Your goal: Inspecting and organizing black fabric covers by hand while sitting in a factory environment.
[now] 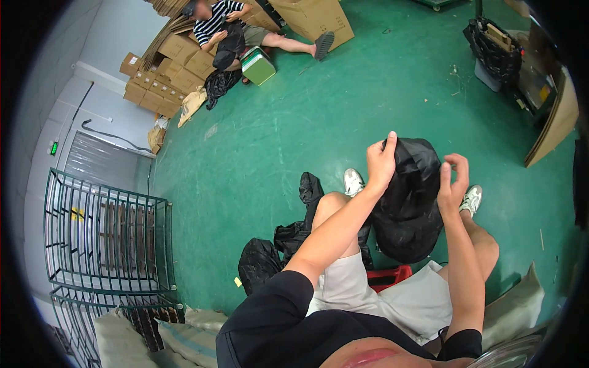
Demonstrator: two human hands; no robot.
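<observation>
Left hand (381, 161) pinched shut on far top edge of black plastic bag (410, 202), right hand (453, 182) just right, fingers curled loosely against it, above green floor (294, 129).

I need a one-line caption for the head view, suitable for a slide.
Seated person's left hand and right hand hold up a black bag above a green floor.
</observation>
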